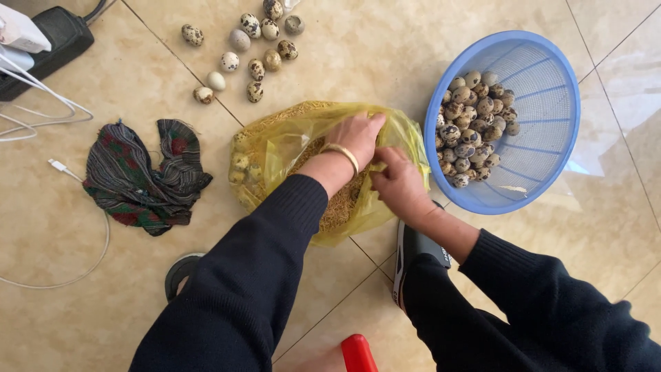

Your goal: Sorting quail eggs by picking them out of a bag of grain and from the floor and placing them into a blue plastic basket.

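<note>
The floor (89, 317) is laid with large glossy beige tiles, mottled like marble, with thin dark grout lines running diagonally. Soft daylight gives a pale sheen toward the right edge. At the top left corner lies a black power strip (51, 41) with white cables (41, 110) trailing across the tiles. A crumpled striped cloth (144, 176) lies left of centre.

Tiled floor (82, 275): yellow bag (275, 148), blue basket (551, 89), loose eggs (255, 48), cloth (144, 176).
</note>
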